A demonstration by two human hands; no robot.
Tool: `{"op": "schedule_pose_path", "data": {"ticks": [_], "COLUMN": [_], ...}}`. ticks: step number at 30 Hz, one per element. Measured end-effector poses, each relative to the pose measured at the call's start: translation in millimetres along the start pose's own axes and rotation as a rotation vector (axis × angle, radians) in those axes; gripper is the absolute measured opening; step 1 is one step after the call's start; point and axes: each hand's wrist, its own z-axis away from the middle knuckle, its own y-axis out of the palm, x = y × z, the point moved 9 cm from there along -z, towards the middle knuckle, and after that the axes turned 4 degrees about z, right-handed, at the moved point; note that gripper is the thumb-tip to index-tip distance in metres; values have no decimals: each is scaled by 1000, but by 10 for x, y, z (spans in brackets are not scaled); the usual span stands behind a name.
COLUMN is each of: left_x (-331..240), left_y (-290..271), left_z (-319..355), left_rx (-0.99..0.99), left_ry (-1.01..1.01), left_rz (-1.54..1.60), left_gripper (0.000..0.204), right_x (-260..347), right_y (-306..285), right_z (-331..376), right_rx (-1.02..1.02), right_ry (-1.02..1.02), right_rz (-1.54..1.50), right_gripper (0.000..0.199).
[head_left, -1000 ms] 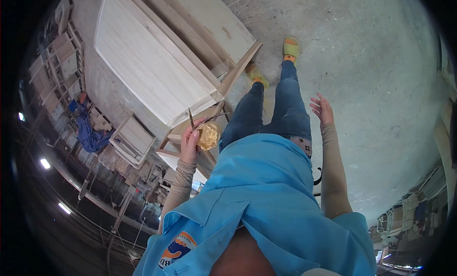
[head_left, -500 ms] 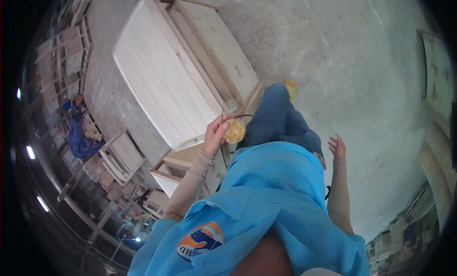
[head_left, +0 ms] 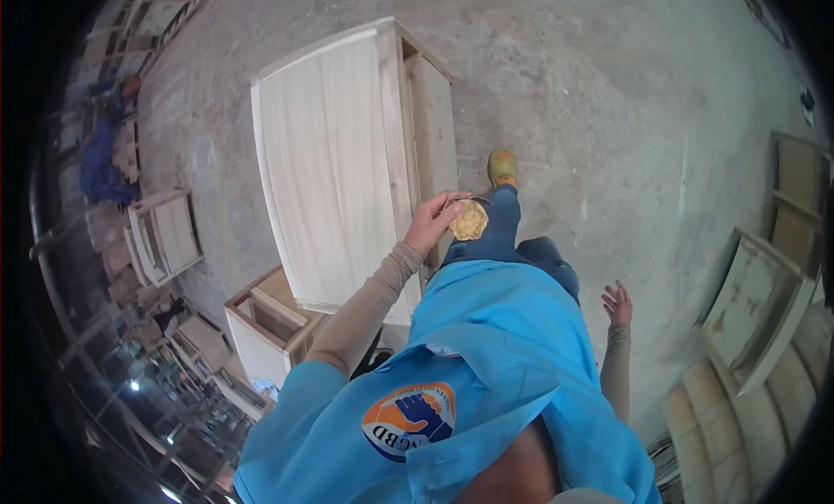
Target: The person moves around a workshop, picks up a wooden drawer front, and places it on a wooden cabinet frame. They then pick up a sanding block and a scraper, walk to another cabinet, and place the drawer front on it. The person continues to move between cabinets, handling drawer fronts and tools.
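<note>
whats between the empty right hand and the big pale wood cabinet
In the head view, the person's own blue-jeaned legs lie between the open right hand and the wooden cabinet; the left hand holds a yellowish wad there too.

- round orange, blue and white emblem patch [head_left: 408,420] sits on the chest of the bright blue shirt [head_left: 512,348], low in view, its edge curved; no packages, signs or screens show

Cabinet [head_left: 347,156] ahead-left, small crate [head_left: 265,317] before it, stacked panels [head_left: 756,304] right.
</note>
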Motion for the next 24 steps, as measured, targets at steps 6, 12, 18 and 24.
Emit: {"op": "schedule_pose_path", "data": {"ticks": [6, 12, 18, 24], "left_x": [-719, -1052, -1372, -1738], "left_y": [-324, -518, -350, 8], "left_z": [-582, -904, -1208, -1538], "left_rx": [-142, -324, -556, -704], "left_ry": [27, 67, -42, -58], "left_rz": [45, 82, 220, 336], "left_gripper": [30, 30, 31, 31], "right_x": [1648, 2796, 3564, 5104], "right_y": [768, 1090, 744, 176], "right_z": [-611, -1294, -2235, -3251], "right_rx": [172, 285, 320, 268], "right_ry": [-163, -183, -75, -118], "right_rz": [102, 256, 476, 480], "right_gripper": [43, 35, 35, 41]}}
